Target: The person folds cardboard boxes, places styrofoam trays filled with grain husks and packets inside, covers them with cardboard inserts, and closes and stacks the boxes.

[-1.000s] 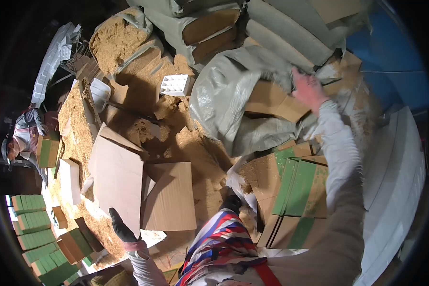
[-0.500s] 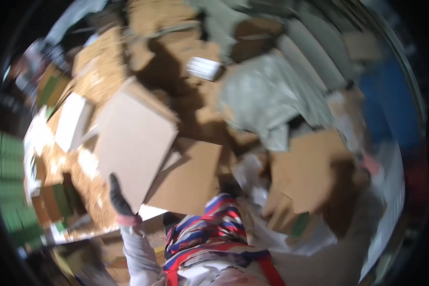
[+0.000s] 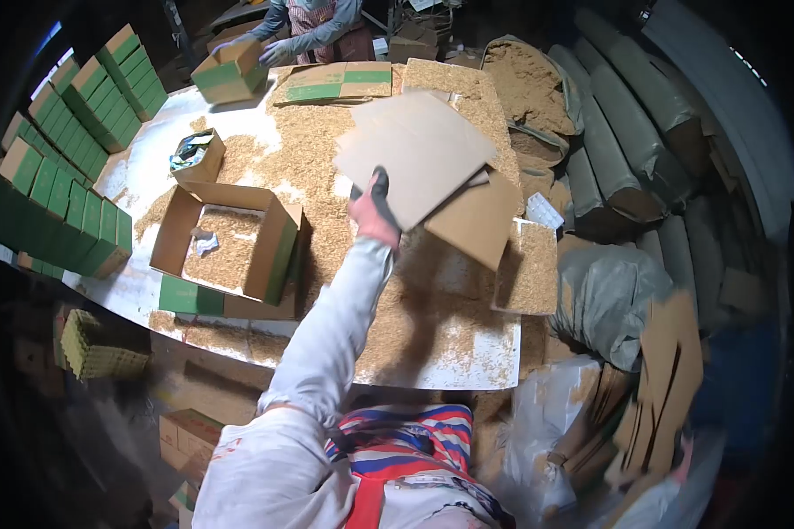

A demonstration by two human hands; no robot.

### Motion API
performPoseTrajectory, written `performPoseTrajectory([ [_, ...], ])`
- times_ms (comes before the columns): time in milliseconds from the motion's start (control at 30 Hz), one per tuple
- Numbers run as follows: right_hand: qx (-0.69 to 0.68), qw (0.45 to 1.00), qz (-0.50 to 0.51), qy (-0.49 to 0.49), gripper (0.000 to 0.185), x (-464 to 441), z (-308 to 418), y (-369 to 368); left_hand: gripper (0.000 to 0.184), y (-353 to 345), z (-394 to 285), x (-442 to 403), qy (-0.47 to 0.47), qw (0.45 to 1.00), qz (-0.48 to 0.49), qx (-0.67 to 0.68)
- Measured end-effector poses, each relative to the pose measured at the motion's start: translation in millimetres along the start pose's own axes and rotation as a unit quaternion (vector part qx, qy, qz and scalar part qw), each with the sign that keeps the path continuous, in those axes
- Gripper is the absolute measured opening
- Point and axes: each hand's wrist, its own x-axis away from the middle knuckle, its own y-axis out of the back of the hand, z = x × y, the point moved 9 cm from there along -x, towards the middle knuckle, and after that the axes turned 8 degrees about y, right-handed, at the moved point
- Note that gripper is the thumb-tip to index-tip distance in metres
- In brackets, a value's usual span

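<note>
My left hand [image 3: 377,212], in a pink and dark grey glove, grips a fanned bundle of flat cardboard sheets [image 3: 423,154] by the near left edge, thumb on top. The bundle is over the right half of the table [image 3: 498,366]; a browner sheet [image 3: 481,220] sticks out beneath it. At lower right, a sliver of pink glove, my right hand [image 3: 685,448], shows beside upright folded cardboard pieces [image 3: 662,379]. Its fingers are hidden, but the pieces appear held by it. Left of my forearm stands an open carton [image 3: 278,256] with sawdust-like material and a white scrap inside.
Stacked green-and-brown boxes [image 3: 62,207] line the left edge. A small box of packets [image 3: 198,157] stands on the table. Across it, a co-worker's gloved hands hold a carton [image 3: 231,72]. Grey sacks [image 3: 617,132] and a plastic bag [image 3: 613,295] lie to the right.
My view has swung up and right, bringing the whole table into sight. My left hand has reached forward with the sheets, its arm stretched out. The cardboard at right now stands more upright.
</note>
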Motion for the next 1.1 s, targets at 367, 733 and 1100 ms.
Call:
performPoseTrajectory([
  [367, -0.279, 0.913, 0.01, 0.297, 0.03, -265.6, 388.9, -132.4, 0.048, 66.7, -18.1, 78.4, 0.011, 0.897, 0.283, -0.34],
  [733, -0.256, 0.892, -0.17, 0.33, 0.054, -181.0, 399.2, -357.1, 0.034, 283.6, -189.5, 157.0, -0.06, 0.932, -0.085, -0.347],
  [1100, -0.607, 0.792, -0.033, 0.058, 0.021, -283.0, 380.0, -460.2, 0.042, 213.8, -429.9, 31.1, -0.306, 0.837, 0.038, -0.453],
])
